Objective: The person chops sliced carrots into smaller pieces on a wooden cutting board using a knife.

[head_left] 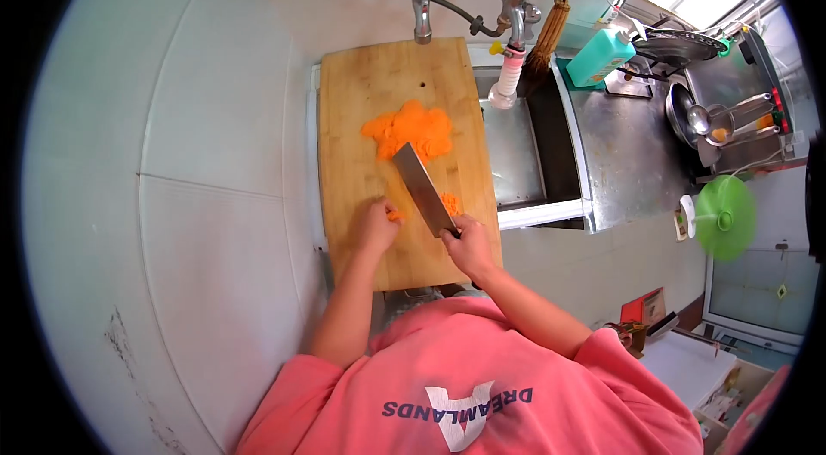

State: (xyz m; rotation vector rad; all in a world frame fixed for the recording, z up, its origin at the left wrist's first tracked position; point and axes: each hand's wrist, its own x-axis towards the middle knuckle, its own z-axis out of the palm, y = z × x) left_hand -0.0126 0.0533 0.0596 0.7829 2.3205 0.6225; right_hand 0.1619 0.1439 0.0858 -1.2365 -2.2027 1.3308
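Note:
My right hand [469, 247] is closed round the handle of a cleaver [420, 186], whose broad blade points up and to the left over the wooden cutting board [353, 93]. To its left, my left hand [376, 227] has its fingers curled on a small carrot piece [395, 216] on the board. A heap of thin carrot slices [411, 130] lies spread beyond the cleaver's tip. Beside the blade's right side sits a small pile of finely cut carrot [450, 204], partly hidden by the cleaver.
A metal sink [514, 149] is right of the board, under a tap [514, 12]. A whisk brush [547, 37] hangs beside a teal bottle [601, 57]. Further right are a pan [680, 111], utensils and a green fan [725, 217]. A tiled wall [215, 222] stands close on the left.

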